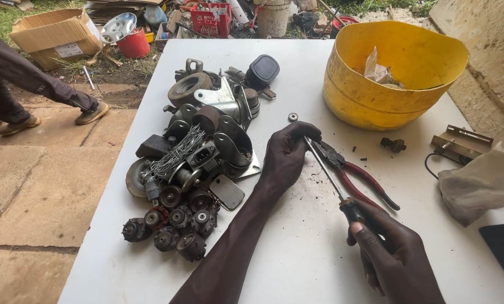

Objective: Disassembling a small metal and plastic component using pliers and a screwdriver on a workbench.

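Head view: right hand [395,256] gripping slim steel screwdriver [326,171], left hand [285,155] pinching its tip.

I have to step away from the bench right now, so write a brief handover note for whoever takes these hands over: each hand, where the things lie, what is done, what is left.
Left hand: closed around something small at the screwdriver's tip; what it holds is hidden.
Right hand: gripping the handle of the screwdriver, shaft pointing up into the left hand.
Red-handled pliers lie on the white table just right of the shaft, untouched.
Pile of caster wheels and brackets sits left of the hands; a small washer lies alone above them.
Yellow tub stands at the far right, a dark bolt below it.
Done: cannot tell.
Left: the piece in the left hand is under the screwdriver; the pile is unsorted.
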